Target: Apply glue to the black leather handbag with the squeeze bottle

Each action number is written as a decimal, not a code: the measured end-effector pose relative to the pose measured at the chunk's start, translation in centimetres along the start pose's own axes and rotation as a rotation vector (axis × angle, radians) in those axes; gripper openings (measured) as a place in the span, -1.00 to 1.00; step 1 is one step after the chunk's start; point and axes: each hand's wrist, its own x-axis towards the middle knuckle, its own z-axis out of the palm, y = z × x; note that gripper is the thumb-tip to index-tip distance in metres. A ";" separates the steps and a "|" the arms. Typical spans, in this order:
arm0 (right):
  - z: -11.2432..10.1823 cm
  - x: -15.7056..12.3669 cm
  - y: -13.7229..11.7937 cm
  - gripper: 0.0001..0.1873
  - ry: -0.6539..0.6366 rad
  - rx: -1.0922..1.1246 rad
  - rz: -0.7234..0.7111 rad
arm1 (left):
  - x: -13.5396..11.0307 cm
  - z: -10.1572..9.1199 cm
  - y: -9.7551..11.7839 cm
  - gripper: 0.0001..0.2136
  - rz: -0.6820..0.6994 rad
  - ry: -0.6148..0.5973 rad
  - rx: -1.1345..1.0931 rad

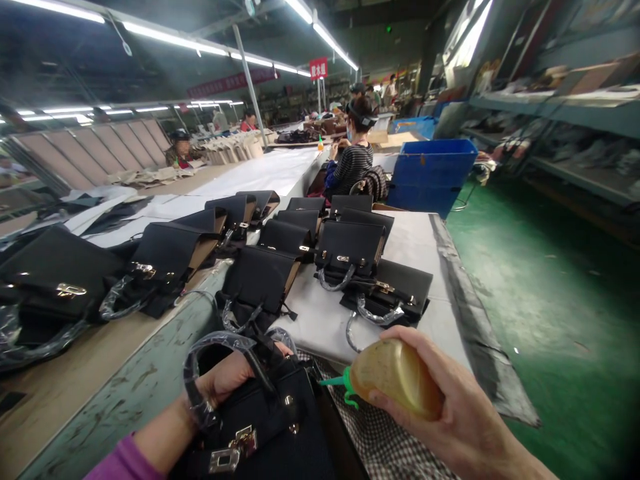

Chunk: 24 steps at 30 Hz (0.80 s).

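Head view: left hand (225, 380) is threaded through the plastic-wrapped handle of a black leather handbag with a gold clasp (265, 427), fingers curled closed on the bag's top edge, likely to steady it upright against the body. Right hand (450, 413) is wrapped closed round a yellowish squeeze bottle with a green nozzle (395, 379), nozzle pointing left toward the handbag's top and hovering just beside it, not touching; tilted sideways, probably so the tip can reach a seam. The handbag sits at the near edge of the white-covered worktable (420, 247), over a checked cloth (380, 440) that lies under the bottle. Beyond the handbag, a cluster of finished black handbags with wrapped handles (345, 253) stands in rows across the worktable's middle, more on the wooden bench to the left (75, 380). Bare white cover shows right of the cluster, running to the table's dark right edge; past that edge, open green floor (550, 300). A blue plastic bin (433, 173) stands beyond the table's far end, with a seated person in a striped top (353, 163) just left of it.
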 end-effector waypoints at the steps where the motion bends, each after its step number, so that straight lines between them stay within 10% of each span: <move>1: -0.2 -0.1 0.0 -0.46 -0.015 -0.009 -0.001 | 0.0 -0.1 0.0 -0.79 -0.001 0.005 -0.004; 24: -4.1 -3.5 -0.4 -0.48 -0.235 -0.022 0.121 | -0.8 1.1 0.2 -0.78 -0.005 0.029 0.012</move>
